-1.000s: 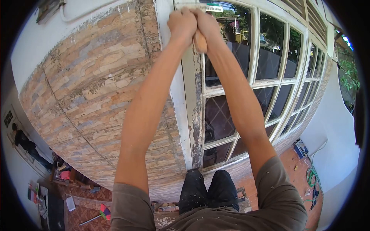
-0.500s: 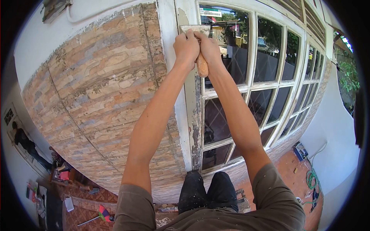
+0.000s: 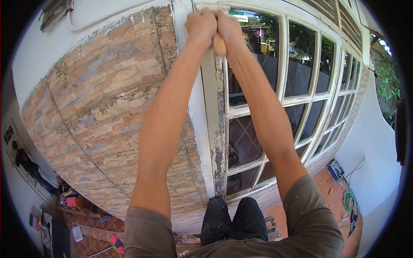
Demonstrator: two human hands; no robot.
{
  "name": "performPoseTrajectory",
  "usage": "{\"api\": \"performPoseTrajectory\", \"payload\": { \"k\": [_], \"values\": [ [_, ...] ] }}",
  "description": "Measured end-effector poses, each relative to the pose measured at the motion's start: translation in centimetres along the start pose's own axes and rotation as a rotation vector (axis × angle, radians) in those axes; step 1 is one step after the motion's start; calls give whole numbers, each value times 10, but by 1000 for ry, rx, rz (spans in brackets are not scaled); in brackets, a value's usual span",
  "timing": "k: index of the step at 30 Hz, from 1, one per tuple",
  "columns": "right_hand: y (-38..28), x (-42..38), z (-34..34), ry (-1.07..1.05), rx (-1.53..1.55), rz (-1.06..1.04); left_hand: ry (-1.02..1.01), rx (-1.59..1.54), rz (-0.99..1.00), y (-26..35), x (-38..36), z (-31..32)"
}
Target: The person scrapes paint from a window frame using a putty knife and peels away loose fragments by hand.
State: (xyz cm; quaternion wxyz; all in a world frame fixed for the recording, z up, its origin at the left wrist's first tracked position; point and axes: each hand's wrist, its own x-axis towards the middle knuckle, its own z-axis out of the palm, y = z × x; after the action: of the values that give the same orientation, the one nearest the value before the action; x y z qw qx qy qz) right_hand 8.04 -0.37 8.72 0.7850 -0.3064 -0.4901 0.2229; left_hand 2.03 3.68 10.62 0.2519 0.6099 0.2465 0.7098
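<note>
Both my hands are wrapped round a wide-bladed paint scraper [image 3: 220,45] high up on the window frame. My left hand [image 3: 201,26] is closed on its left side, and my right hand [image 3: 229,29] is closed on its right. The rounded wooden handle sticks out below the hands; the wide blade, partly hidden and blurred, lies above them near the top of the frame post [image 3: 209,92]. Paint on this post is worn and flaking, with dark bare patches low on its right edge.
Right of the post are glass panes in a white window grid [image 3: 282,56]. A stone-clad wall [image 3: 112,94] stands left. A green hose [image 3: 349,200] and a blue box [image 3: 335,170] lie on the floor at right. Another person [image 3: 32,167] stands far left; a broom [image 3: 115,244] lies below.
My hands and the scraper have moved up along the post, towards its top. My arms are stretched further, and more of the post shows below the handle.
</note>
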Motion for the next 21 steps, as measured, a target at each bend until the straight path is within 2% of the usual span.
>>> {"api": "performPoseTrajectory", "payload": {
  "k": [1,3,6,8,10,11,14,17,20,21],
  "values": [
    [-6,18,3,1,-4,3,-24,-15,-60,15,7,0],
    [-14,41,7,-70,-50,-23,-4,-59,-43,28,11,6],
    [-1,24,-3,-130,34,18,-5,-101,-70,18,-3,0],
    [10,4,-10,-139,-28,-34,-80,-97,-111,-4,-15,-5],
    [8,-31,-13,-52,-85,14,-79,-148,-129,-18,-26,-11],
    [13,-37,-13,-40,20,-15,-105,-152,-130,-27,-27,-13],
    [21,-30,-10,-30,74,-20,-134,-188,-139,-21,-30,-14],
    [11,-27,-13,-83,102,21,-73,-148,-171,-3,-35,-13],
    [11,-37,-14,-51,4,-4,-26,-98,-208,-5,-46,-14],
    [17,-35,-14,-63,29,4,-36,-86,-104,-17,-44,-16]
  ]
}}
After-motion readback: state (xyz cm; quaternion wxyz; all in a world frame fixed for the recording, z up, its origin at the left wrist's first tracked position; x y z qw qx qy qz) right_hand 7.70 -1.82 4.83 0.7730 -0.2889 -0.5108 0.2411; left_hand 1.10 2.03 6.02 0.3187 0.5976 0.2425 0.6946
